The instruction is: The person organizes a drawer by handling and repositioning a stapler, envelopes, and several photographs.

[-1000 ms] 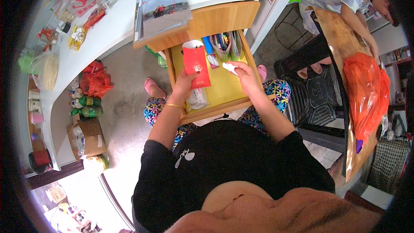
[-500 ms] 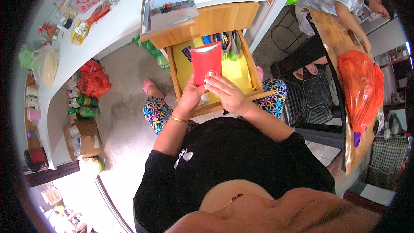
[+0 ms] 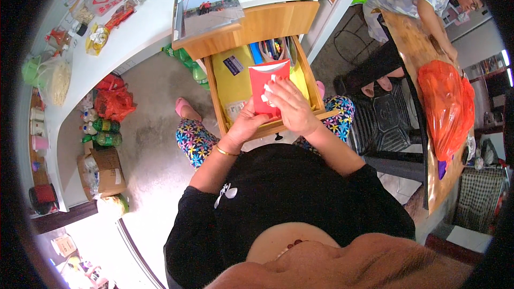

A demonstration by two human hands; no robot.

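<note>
A red paper packet with a curved, pale-lined top edge is held upright over the pulled-out drawer. My left hand grips its lower left corner, thumb across the front. From the right edge, my right hand lies over the packet's front with its fingers slightly apart; its thumb is hidden. Small white patches show at those fingertips, perhaps the nails. Below both hands, the wooden drawer has a yellow lining and holds a dark card, a blue item and a container of pens.
On the white desk lie a large photo print and several plastic bags. Red bags, green bottles and a cardboard box stand on the floor at left. A person leans over a wooden table holding an orange-red bag.
The packet and both hands have shifted slightly right and lower. My right hand has moved up the packet's front, its fingers more spread. The dark card shows more fully now.
</note>
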